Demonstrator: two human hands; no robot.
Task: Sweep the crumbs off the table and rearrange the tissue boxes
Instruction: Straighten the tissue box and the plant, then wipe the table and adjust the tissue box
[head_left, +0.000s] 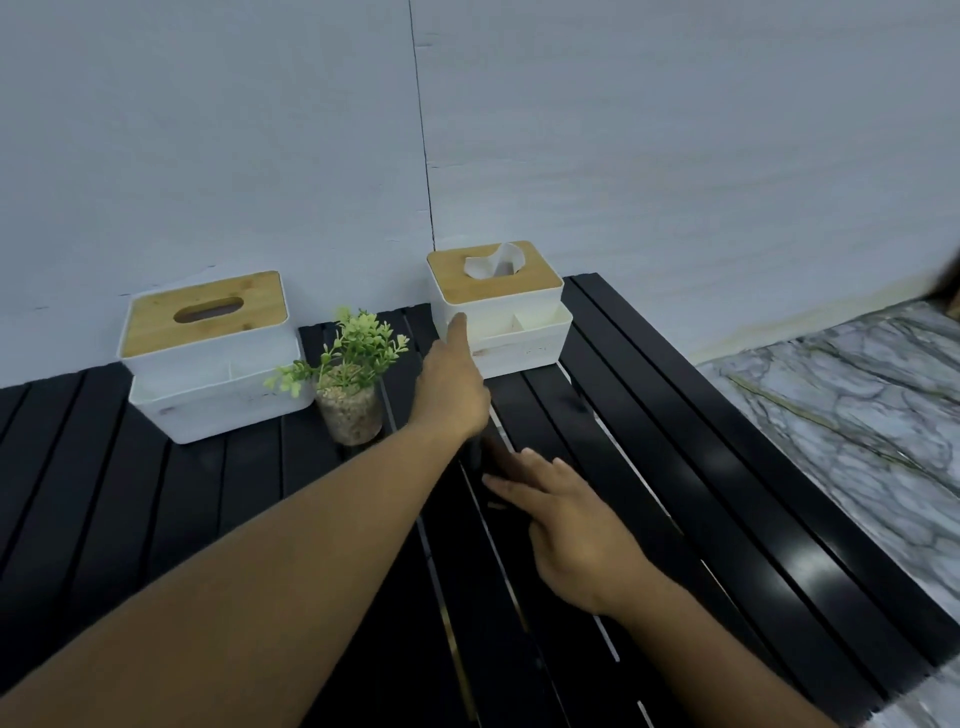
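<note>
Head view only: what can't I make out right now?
All in the head view.
- Crumbs: too small and dim on the black table.
- Left hand: its own back hides most fingers at the right tissue box.
- Left tissue box: slot too dark to show tissues.
- Dark shape: cut by right edge.

Likely a home room, black slatted table (675, 415), marble floor (857, 415), small potted plant (353, 364)
</note>
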